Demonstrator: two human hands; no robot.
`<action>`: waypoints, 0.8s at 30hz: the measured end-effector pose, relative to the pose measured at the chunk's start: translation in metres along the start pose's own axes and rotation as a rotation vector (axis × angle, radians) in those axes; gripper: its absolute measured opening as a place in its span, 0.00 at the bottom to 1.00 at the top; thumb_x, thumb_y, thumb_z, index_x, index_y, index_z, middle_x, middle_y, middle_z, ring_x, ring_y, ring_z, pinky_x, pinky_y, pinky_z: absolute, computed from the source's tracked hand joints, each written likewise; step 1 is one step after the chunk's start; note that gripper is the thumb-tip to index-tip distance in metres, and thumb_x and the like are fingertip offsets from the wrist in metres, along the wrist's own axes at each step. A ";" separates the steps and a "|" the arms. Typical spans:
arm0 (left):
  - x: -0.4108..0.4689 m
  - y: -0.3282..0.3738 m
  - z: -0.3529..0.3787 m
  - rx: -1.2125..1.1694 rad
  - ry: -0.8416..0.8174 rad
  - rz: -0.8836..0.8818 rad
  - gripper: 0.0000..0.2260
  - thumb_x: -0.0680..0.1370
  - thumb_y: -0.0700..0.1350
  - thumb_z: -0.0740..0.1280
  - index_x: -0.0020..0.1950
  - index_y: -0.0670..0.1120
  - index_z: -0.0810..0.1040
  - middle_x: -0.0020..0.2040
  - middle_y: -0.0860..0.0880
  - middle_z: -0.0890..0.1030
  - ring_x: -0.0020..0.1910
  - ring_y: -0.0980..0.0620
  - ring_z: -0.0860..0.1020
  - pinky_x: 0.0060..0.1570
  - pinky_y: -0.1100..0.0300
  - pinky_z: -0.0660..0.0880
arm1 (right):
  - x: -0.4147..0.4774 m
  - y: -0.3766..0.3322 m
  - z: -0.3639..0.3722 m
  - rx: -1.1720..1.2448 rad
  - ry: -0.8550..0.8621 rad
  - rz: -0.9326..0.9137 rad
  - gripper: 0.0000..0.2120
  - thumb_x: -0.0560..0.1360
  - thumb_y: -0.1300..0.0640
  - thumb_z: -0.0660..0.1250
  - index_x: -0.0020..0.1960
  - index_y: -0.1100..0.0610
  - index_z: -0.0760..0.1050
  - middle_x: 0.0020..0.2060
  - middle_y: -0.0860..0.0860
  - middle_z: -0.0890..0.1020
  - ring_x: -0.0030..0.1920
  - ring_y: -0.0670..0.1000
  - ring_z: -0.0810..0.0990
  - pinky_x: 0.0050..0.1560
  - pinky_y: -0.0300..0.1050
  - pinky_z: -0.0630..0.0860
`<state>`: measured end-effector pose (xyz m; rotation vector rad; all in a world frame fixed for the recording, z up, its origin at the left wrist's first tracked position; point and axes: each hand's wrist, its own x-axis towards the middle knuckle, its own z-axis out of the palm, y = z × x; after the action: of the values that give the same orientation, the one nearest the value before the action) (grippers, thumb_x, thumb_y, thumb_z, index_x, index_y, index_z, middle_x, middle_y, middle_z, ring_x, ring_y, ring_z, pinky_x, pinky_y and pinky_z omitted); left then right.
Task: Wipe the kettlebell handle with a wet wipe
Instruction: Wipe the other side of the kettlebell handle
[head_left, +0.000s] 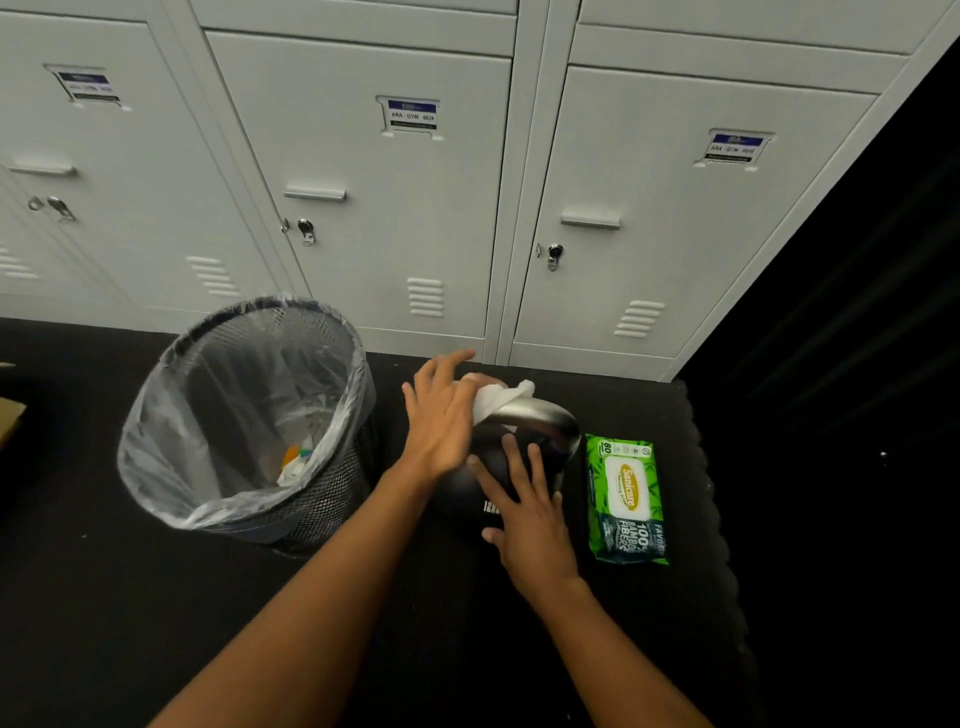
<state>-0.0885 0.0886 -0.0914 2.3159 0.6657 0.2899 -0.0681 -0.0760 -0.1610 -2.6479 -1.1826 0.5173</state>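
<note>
Kettlebell (485, 480) sits between bin (244, 415) and wipe pack (626, 501); left hand (441, 415), seemingly loose-fingered, presses wet wipe (501, 397) onto steel handle (540, 418), right hand (527, 512) flat, steadying the body: wiping underway, next sliding rightward along the handle.

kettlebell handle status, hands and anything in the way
Left hand pressing wet wipe onto kettlebell handle. Right hand flat on kettlebell, steadying. Nothing blocking; bin left, wipes pack right.

Bin (249, 415) left — wipes pack (626, 501) right
</note>
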 end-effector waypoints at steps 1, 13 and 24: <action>-0.005 0.001 -0.003 -0.087 0.021 -0.072 0.14 0.83 0.51 0.56 0.63 0.59 0.79 0.73 0.50 0.64 0.74 0.45 0.57 0.75 0.41 0.53 | 0.001 0.000 0.000 0.001 0.002 0.002 0.51 0.76 0.55 0.71 0.75 0.29 0.34 0.75 0.41 0.25 0.76 0.54 0.25 0.74 0.73 0.52; -0.001 0.013 -0.023 0.183 -0.093 0.375 0.06 0.84 0.48 0.58 0.55 0.47 0.72 0.48 0.51 0.76 0.49 0.50 0.74 0.62 0.48 0.71 | 0.000 -0.002 -0.003 -0.003 -0.017 0.002 0.50 0.76 0.54 0.70 0.74 0.30 0.33 0.76 0.43 0.26 0.76 0.55 0.24 0.74 0.71 0.50; 0.010 0.000 -0.005 0.030 -0.057 0.242 0.16 0.85 0.53 0.51 0.46 0.49 0.73 0.40 0.51 0.75 0.39 0.51 0.74 0.46 0.46 0.73 | 0.002 -0.002 0.001 -0.009 -0.005 0.007 0.50 0.76 0.54 0.71 0.76 0.31 0.34 0.76 0.43 0.25 0.76 0.55 0.24 0.74 0.72 0.50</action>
<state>-0.0821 0.0971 -0.0875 2.4256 0.3636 0.3251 -0.0689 -0.0736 -0.1620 -2.6607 -1.1805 0.5219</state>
